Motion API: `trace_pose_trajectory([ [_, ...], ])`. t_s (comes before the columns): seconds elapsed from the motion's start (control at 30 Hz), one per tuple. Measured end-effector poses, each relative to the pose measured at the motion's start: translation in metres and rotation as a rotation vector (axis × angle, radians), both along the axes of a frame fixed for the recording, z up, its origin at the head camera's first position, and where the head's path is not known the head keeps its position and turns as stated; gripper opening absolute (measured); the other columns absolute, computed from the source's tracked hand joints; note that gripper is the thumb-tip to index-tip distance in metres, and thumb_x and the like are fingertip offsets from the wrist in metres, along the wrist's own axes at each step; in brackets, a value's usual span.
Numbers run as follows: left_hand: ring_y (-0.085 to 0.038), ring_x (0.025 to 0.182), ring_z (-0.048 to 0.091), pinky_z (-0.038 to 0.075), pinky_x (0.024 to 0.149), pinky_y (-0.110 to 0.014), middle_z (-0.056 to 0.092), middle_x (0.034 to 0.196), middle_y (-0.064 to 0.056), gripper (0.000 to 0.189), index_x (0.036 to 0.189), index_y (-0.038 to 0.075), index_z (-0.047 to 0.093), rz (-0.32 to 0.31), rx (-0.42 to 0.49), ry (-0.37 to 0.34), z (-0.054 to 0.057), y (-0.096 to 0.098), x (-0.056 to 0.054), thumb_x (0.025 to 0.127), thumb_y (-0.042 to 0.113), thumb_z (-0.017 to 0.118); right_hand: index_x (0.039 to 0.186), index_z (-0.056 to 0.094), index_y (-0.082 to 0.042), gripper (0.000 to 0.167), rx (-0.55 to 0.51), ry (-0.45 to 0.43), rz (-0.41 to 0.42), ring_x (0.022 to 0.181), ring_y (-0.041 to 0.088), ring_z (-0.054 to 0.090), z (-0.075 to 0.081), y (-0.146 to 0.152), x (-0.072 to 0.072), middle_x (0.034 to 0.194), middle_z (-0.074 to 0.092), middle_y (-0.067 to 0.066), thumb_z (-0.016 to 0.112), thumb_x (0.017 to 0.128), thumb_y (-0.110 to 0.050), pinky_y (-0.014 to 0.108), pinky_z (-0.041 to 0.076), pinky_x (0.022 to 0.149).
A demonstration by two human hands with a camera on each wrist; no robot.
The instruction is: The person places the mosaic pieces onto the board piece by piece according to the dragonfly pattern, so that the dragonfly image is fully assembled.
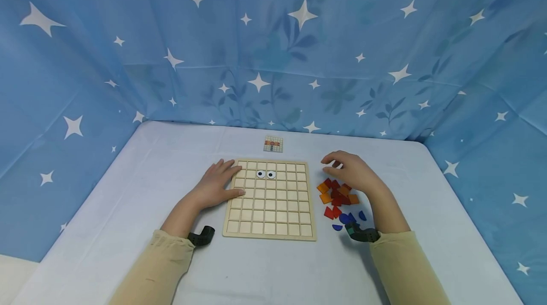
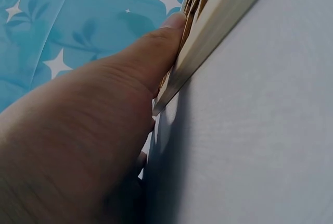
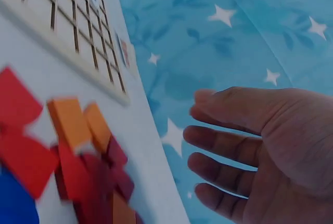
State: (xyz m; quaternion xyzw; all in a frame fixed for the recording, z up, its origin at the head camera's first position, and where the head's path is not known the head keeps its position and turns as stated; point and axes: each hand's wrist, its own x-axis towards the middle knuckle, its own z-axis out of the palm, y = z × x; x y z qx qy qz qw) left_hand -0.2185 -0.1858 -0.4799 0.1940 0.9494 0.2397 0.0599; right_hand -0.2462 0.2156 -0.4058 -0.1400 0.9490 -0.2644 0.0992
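Note:
A wooden grid board (image 1: 270, 200) lies flat on the table. Two round eye pieces (image 1: 266, 174) sit side by side in cells of its second row. My left hand (image 1: 213, 186) rests along the board's left edge, fingers spread, and the left wrist view has the thumb (image 2: 156, 47) on the rim. My right hand (image 1: 352, 169) hovers off the board's right side with nothing in its loosely bent fingers. Below it lies a loose pile of red pieces (image 1: 337, 195) and orange pieces (image 1: 325, 198), seen close in the right wrist view with an orange block (image 3: 70, 122).
Blue pieces (image 1: 344, 218), some half-round, lie at the near end of the pile, close to my right wrist camera (image 1: 362, 233). Behind the board is a small pattern card (image 1: 273, 144). A blue star-printed curtain (image 1: 273, 58) hangs behind the white table (image 1: 265, 271).

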Motion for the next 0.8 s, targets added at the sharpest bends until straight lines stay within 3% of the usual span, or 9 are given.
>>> trace_pose_trajectory([
  [0.33,-0.042,0.153,0.008,0.006,0.124,-0.059,0.022,0.164,-0.015,0.082,0.154,0.016,0.036,0.006,-0.019,-0.003,0.000,0.000,0.000,0.090,0.058,0.064,0.121,0.065,-0.014,0.027,-0.009,-0.162,-0.020,0.086,0.021,0.061,-0.022,0.023,-0.002,0.103,0.067,0.008,0.064,0.096,-0.025,0.032,0.057,0.074],
  [0.8,-0.041,0.153,0.007,0.004,0.125,-0.056,0.021,0.164,-0.014,0.083,0.155,0.017,0.036,0.017,-0.026,-0.015,0.002,0.002,0.001,0.089,0.060,0.063,0.109,0.069,-0.017,0.021,0.070,-0.120,-0.031,0.093,0.022,0.056,-0.040,0.017,-0.008,0.102,0.062,0.005,0.073,0.089,-0.023,0.038,0.056,0.082],
])
